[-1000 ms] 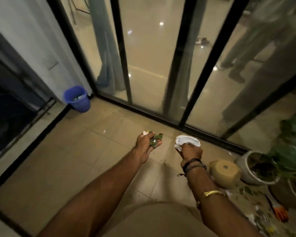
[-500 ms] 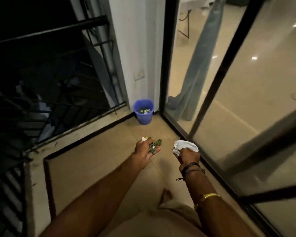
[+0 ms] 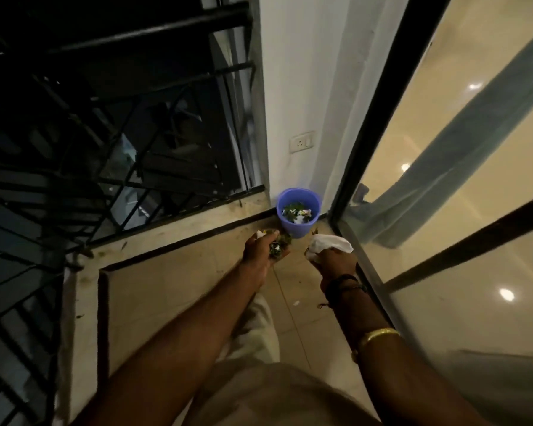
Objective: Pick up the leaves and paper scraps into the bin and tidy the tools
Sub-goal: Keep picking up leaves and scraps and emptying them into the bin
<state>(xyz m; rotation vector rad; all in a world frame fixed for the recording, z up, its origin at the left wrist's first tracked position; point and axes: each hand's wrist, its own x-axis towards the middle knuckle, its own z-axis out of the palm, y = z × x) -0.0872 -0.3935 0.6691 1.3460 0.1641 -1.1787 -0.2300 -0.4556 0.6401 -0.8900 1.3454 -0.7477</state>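
The blue plastic bin (image 3: 299, 230) stands on the tiled floor (image 3: 182, 296) in the balcony corner, against the white wall (image 3: 293, 87), between the kerb under the black metal railing (image 3: 142, 155) and the dark frame of the glass sliding door (image 3: 443, 167). Inside the bin lies a mix of green leaves and white paper bits (image 3: 296, 212). The left hand (image 3: 260, 252) is held out just short of the bin, its fingers curled round a handful of leaves and paper scraps (image 3: 278, 248), the green clump showing against the bin's lower wall in this view. The right hand (image 3: 336, 262) is level with it and a little apart, near the door frame, clutching a crumpled white wad (image 3: 330, 245); whether that is paper or cloth cannot be told. The two hands do not touch. The right forearm wears dark thread bands (image 3: 343, 285) at the wrist and a gold bangle (image 3: 379, 335) further up. A small white scrap (image 3: 296, 302) lies on the floor between the forearms. On the wall above the bin is a white socket plate (image 3: 302, 142); any marking on it is too small to read. A grey-blue curtain (image 3: 474, 127) hangs behind the glass, and ceiling lights are reflected in the pane. Light beige trousers (image 3: 259, 327) show at the lower edge.
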